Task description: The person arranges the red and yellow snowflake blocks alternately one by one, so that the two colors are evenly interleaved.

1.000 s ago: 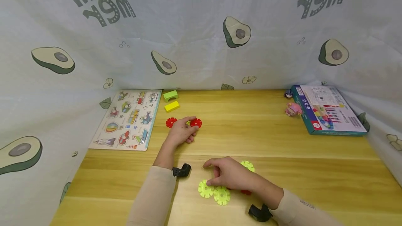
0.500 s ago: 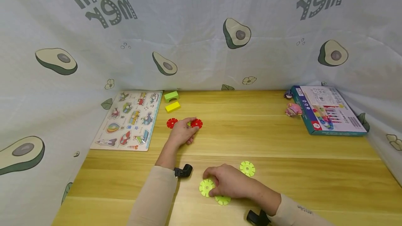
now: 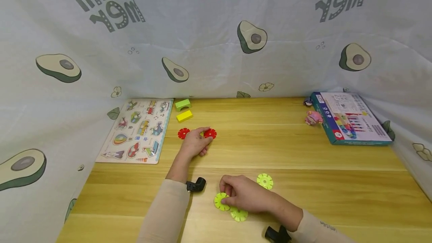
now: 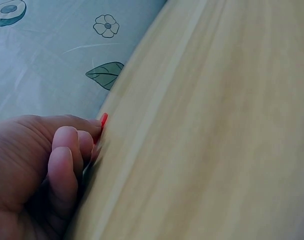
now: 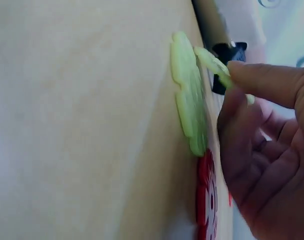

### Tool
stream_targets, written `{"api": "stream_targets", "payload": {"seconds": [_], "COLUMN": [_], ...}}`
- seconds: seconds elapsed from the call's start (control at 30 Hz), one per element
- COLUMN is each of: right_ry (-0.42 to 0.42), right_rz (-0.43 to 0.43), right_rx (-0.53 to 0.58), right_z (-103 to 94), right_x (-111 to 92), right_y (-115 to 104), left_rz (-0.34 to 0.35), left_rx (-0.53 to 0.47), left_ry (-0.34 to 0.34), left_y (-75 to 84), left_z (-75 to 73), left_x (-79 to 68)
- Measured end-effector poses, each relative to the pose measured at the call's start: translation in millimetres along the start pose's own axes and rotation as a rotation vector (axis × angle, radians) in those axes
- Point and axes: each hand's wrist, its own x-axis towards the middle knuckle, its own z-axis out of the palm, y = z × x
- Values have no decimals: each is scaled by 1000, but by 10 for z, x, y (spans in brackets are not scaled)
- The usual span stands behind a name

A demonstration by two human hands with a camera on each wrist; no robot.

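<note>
Right hand (image 3: 248, 198) near the front edge of the bench (image 3: 303, 160), fingers (image 5: 262, 82) pinching the rim of a lime-green notched disc (image 3: 221, 201) and tilting one edge off the wood. A second green disc (image 3: 239, 215) lies flat and touches it; a third (image 3: 264, 181) sits apart, just beyond the hand. Right wrist view shows a red disc (image 5: 207, 200) flat under the palm, hidden in the head view. Left hand (image 3: 195, 142) further back, fingers curled with their tips on a red disc (image 3: 210, 134); another red disc (image 3: 183, 133) lies just beside it on the other side. Count: three green, three red. Discs look thin, light, hard plastic with slotted rims; likely stiff, apt to skid on smooth wood, so best lifted by an edge, gripped across the rim between slots. Also present: one picture puzzle board (image 3: 138, 130) at left, one green block (image 3: 183, 104) and one yellow block (image 3: 184, 115) beside it, one boxed set (image 3: 351, 117) at right with a small pink toy (image 3: 313, 117) next to it. Avocado-print cloth (image 3: 216, 36) behind.
</note>
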Motion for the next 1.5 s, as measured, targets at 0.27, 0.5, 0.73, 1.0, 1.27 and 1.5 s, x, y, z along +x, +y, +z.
{"api": "stream_targets", "payload": {"seconds": [0.27,0.5,0.73,1.0,1.27,1.5], "right_ry": [98,271,351,431,403,400], "right_rz": [70,168,275,360,391,403], "right_rx": [250,233,187,180,58,-1], "right_z": [-214,-462,-623,-770,-800,-797], "right_x": [94,341,659,988,1147,1116], "right_y": [101,252,389,524,560,551], "left_rz": [10,3,-6,1,12,26], "left_rx": [5,17,18,15,-1,14], "left_ry": [-4,-6,0,9,8,1], "left_y": [-6,-10,-15,-13,-7,-21], "left_z": [-7,-1,-12,-5,-13,-14], "left_x": [-6,6,15,17,6,16]}}
